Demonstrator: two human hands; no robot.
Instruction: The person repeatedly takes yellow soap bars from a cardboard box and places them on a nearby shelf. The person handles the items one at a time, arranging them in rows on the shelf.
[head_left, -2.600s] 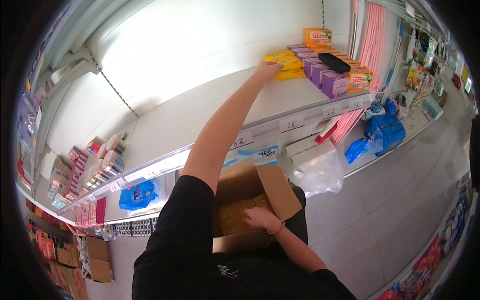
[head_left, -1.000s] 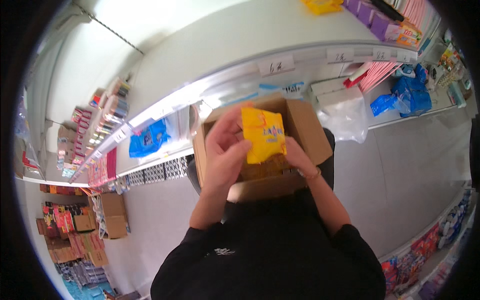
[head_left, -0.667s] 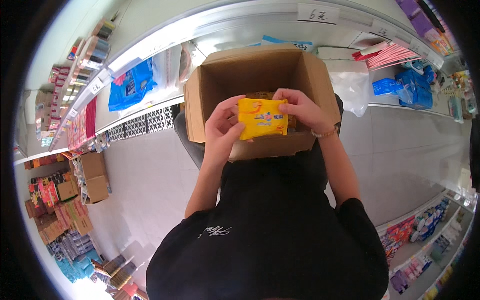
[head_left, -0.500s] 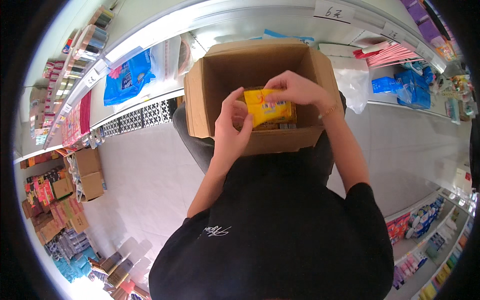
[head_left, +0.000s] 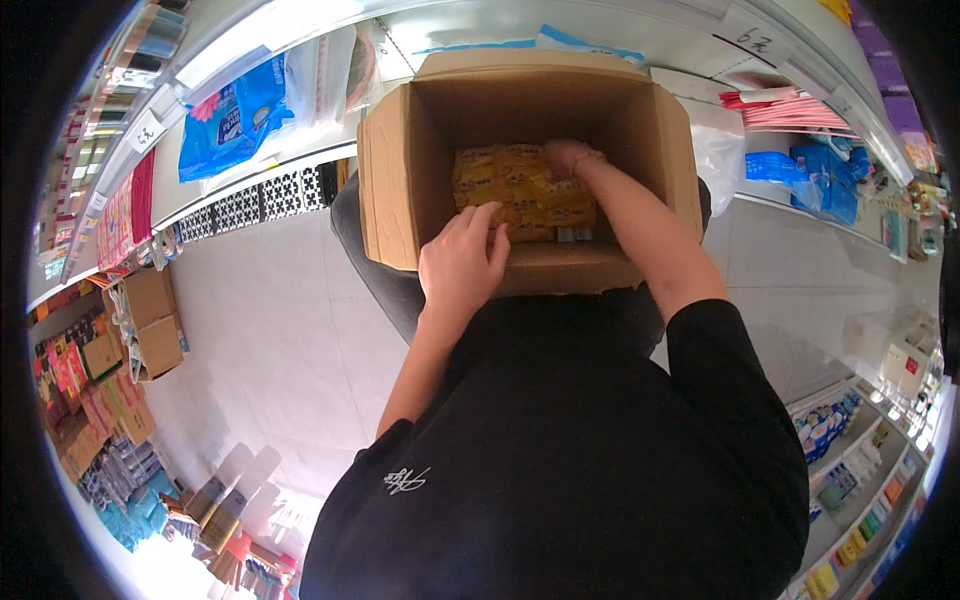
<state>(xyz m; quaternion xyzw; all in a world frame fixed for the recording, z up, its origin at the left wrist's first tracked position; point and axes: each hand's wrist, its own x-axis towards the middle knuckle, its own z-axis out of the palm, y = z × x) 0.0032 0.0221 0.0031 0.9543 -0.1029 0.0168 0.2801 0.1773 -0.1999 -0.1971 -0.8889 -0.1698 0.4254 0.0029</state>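
A brown cardboard box (head_left: 388, 190) stands upright and open in front of me. On its bottom lie rows of small yellow packets (head_left: 505, 187), shaded by the walls. My right hand (head_left: 574, 158) reaches deep into the box, over the packets at the far right. Its fingers point down and are dim and blurred, so whether a packet is in them does not show. Over the near left edge of the box hangs my left hand (head_left: 462, 255). It holds nothing; thumb and fingers are apart, with the fingertips just above the nearest packets.
Behind the box runs a white shelf with a blue package (head_left: 235, 115) at left and pink sticks (head_left: 790, 112) at right. A dark seat (head_left: 372, 270) is under the box. Another carton (head_left: 150, 310) sits on the floor at left. Stocked shelves (head_left: 870, 480) stand at lower right.
Both hands held a yellow packet above the box before. My right hand has gone down into the box, and my left hand is now lower and empty. The view has shifted slightly.
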